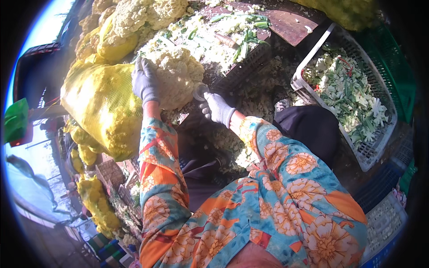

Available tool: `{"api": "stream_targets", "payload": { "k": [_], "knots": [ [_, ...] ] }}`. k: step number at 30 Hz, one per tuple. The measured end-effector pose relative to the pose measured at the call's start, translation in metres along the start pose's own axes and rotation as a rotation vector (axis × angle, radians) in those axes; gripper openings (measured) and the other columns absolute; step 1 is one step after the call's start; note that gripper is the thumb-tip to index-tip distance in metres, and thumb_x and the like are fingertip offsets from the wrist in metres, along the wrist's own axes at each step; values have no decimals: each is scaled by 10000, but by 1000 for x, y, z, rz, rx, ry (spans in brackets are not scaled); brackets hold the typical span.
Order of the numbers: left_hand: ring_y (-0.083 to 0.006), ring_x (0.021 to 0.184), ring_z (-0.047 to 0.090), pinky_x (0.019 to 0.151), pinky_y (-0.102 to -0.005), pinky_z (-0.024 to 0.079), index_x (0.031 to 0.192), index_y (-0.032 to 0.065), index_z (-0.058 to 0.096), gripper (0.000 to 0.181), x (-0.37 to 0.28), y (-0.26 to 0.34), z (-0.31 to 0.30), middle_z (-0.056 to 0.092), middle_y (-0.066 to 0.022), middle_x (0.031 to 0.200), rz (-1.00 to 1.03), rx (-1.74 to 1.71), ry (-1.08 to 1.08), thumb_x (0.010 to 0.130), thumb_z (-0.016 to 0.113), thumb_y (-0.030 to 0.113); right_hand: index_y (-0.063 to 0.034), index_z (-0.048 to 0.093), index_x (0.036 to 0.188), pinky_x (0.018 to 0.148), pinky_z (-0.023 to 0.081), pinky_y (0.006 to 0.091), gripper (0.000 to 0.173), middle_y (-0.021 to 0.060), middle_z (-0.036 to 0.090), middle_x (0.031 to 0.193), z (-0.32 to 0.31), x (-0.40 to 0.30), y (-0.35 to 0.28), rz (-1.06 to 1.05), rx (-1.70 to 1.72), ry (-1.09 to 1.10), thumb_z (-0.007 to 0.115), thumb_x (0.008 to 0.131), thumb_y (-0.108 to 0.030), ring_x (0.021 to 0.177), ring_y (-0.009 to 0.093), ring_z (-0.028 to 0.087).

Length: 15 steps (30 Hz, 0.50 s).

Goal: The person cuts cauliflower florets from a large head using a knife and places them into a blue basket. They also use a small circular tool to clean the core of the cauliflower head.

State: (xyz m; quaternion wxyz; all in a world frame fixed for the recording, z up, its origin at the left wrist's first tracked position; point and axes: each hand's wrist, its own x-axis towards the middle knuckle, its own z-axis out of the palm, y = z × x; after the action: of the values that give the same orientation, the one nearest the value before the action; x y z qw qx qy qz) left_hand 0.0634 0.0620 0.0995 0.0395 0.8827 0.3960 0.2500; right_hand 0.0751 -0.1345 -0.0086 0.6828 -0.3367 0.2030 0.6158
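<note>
My left hand [146,80], in a grey glove, rests against the left side of a large cauliflower head [177,77] and steadies it. A small round metal tool [201,91] is gripped in my gloved right hand [216,106], its ring-like end at the cauliflower's lower right side. Just beyond, white florets and green stalk trimmings [204,40] cover the work surface. Among these trimmings lies a brownish, tapered object [226,40]. A yellow mesh bag [104,104] of cauliflower bulges beside my left forearm.
More cauliflower heads [130,20] are piled at the upper left. At the right stands a pale plastic crate [378,157] holding leaf and floret scraps [355,93], with green crates [392,70] behind it. Scraps litter the floor between my knees. Further yellow bags [97,204] lie at the lower left.
</note>
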Motion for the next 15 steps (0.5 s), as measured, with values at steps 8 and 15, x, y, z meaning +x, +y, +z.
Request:
{"api": "stream_targets", "payload": {
  "k": [8, 15],
  "knots": [
    [-332, 1030, 564, 899, -381, 422, 1286, 200, 518, 540, -1, 2, -1, 578, -172, 1155, -9, 5, 22, 915, 327, 541, -108, 491, 1012, 410, 385, 266, 263, 60, 582, 725, 7, 14, -15, -15, 331, -171, 408, 968, -353, 501, 128, 488],
    [-335, 1027, 564, 899, -378, 422, 1282, 201, 524, 538, -3, 0, -2, 583, -165, 1149, -23, 8, 28, 915, 325, 540, -122, 476, 1006, 391, 368, 246, 252, 48, 579, 706, -13, 15, -16, 3, 492, -220, 390, 973, -356, 486, 107, 469]
  ]
}}
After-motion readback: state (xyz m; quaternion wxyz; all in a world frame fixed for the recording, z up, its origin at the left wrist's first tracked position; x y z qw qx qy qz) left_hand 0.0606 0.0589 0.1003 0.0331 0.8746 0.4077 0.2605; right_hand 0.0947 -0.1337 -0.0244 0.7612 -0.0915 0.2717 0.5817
